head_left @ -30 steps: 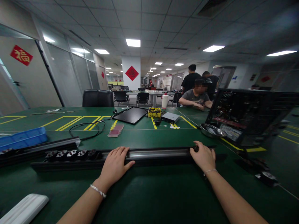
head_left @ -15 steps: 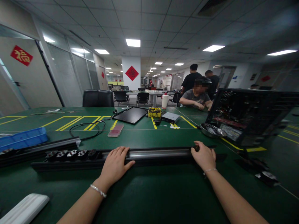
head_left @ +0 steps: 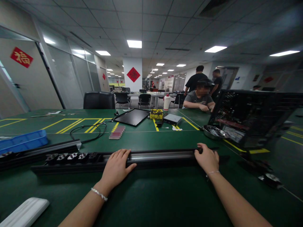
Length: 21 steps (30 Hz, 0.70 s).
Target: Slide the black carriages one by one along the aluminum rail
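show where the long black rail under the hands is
In the head view, the rail lies across the green table below picture centre, under the left hand and right hand, nearer than the metal bowl at right.

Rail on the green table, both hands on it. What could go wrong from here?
1. The right hand has finger and thumb at a small dark part on the black rail; it might slip, and the hand partly hides it.
2. The left hand lies near the row of black blocks; sliding that way might knock them.
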### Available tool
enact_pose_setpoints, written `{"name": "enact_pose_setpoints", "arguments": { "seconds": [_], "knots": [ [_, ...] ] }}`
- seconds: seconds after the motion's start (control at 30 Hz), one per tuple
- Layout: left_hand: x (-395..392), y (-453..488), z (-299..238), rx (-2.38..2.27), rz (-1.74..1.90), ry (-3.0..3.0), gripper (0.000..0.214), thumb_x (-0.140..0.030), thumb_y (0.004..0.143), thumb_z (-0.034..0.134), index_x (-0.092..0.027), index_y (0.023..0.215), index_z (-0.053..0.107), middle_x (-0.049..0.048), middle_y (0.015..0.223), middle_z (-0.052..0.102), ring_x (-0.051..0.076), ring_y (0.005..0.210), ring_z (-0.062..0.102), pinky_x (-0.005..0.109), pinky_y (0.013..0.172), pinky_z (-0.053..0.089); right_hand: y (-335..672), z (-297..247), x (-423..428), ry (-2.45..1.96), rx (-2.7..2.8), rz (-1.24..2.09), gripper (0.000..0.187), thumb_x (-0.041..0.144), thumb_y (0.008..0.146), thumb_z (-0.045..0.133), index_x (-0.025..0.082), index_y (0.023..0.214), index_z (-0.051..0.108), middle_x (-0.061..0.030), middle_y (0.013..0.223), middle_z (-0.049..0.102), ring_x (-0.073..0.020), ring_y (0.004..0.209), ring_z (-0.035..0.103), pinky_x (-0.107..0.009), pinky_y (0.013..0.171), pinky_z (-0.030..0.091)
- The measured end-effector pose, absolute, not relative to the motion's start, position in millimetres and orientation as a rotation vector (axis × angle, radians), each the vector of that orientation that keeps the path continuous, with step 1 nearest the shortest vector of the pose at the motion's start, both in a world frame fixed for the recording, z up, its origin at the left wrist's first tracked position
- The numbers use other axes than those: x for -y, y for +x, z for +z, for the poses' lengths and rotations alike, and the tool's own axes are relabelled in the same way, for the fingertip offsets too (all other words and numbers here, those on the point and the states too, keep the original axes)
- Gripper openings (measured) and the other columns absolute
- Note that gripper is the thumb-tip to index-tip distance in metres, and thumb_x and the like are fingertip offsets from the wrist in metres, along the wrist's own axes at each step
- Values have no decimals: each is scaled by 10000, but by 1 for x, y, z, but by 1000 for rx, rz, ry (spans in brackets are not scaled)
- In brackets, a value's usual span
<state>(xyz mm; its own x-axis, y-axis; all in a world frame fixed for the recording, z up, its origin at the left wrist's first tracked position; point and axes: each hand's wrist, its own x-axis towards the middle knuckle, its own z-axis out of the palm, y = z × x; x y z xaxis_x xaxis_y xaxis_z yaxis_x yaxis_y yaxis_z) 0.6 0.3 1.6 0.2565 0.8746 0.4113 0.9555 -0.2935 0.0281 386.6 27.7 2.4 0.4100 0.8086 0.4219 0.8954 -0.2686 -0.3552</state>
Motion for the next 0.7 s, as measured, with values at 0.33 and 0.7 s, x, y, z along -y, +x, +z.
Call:
{"name": "enact_pose_setpoints", "arguments": {
  "seconds": [0.33,0.7],
  "knots": [
    [-2,0,0,1692,-546,-2307,604,-569,808,415,-165,1252,484,111,1247,558,262,1160,481,415,995,342,392,0,-29,-2114,1467,-212,376,359,757,403,221,1083,529,-53,1028,631,-249,1016,535,-496,998,233],
    [-1,0,2,1684,-563,-2307,610,-587,803,408,-177,1246,491,109,1243,559,264,1149,491,422,987,356,396,-2,-29,-2164,1420,-188,405,397,760,397,217,1102,521,-79,1137,586,-275,1104,486,-566,1019,157]
  ]
}}
